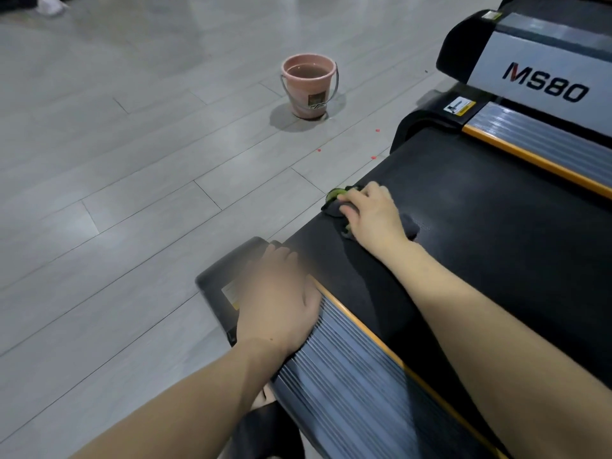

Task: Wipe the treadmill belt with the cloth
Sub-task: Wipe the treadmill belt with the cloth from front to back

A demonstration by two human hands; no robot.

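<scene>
Two bare hands are down on the treadmill, one on each part of its near end. The right hand (pixel 372 215) lies palm-down on a dark grey cloth with green edging (pixel 337 202), its fingers spread only a little and pressing the cloth flat against the black rubber treadmill belt (pixel 480 207); the cloth sits at the belt's rear edge, next to the floor, with a grey fold showing past the wrist side of the hand. The left hand (pixel 281 293) is blurred and rests on the ribbed grey side rail with an orange strip (pixel 347 369), where the rail meets the black plastic end cap (pixel 218 283); its fingers look extended and close together across the cap, holding nothing. On the pale grey plank floor (pixel 132 160), well apart from the treadmill, stands a pink plastic bucket with a wire handle (pixel 309 84), upright and filled with water nearly to the rim. A few small red specks (pixel 377 130) lie on the floor between the bucket and the belt. Beyond the belt runs a second ribbed rail, and past it a grey and black panel marked "MS80" (pixel 543 82).
</scene>
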